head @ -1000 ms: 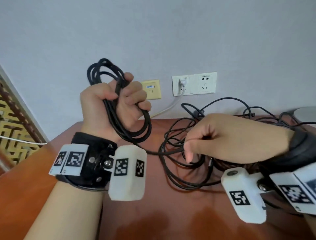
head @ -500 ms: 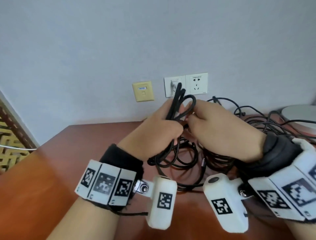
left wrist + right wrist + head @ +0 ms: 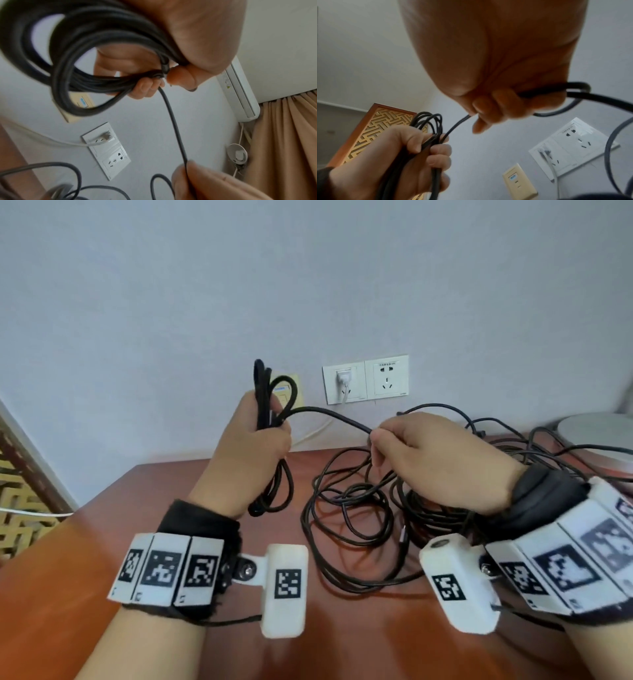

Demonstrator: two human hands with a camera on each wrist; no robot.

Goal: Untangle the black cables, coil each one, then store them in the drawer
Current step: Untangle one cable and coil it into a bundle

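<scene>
Above the reddish-brown wooden table (image 3: 137,542), the person's left hand (image 3: 251,455) is lifted up with its fingers curled tight round a bunch of black cable loops (image 3: 263,402). Some loops stick up out of the top of the fist, and more hang down below it, just over the table. One thin black cable strand (image 3: 329,415) runs out of that bunch and goes across to the right hand (image 3: 442,460). The right hand pinches this strand between its thumb and first finger, and its other fingers are curled in too. In the left wrist view, the looped cable (image 3: 82,56) fills the fist and the single strand (image 3: 173,121) drops down to the other hand's fingertips (image 3: 190,170). In the right wrist view, the strand (image 3: 457,125) goes from the pinching fingers (image 3: 481,108) to the left hand (image 3: 393,159). Below and between the two hands, a messy pile of tangled black cables (image 3: 349,529) lies on the table, and it spreads off to the right under the right wrist. On the grey wall (image 3: 308,285) behind, a white double socket plate (image 3: 365,379) has a white plug (image 3: 343,379) in its left half. Beside it sits a small yellow wall plate (image 3: 291,392), partly hidden by the cable loops. A round grey thing (image 3: 596,433) sits at the far right edge of the table. I cannot see a drawer.
</scene>
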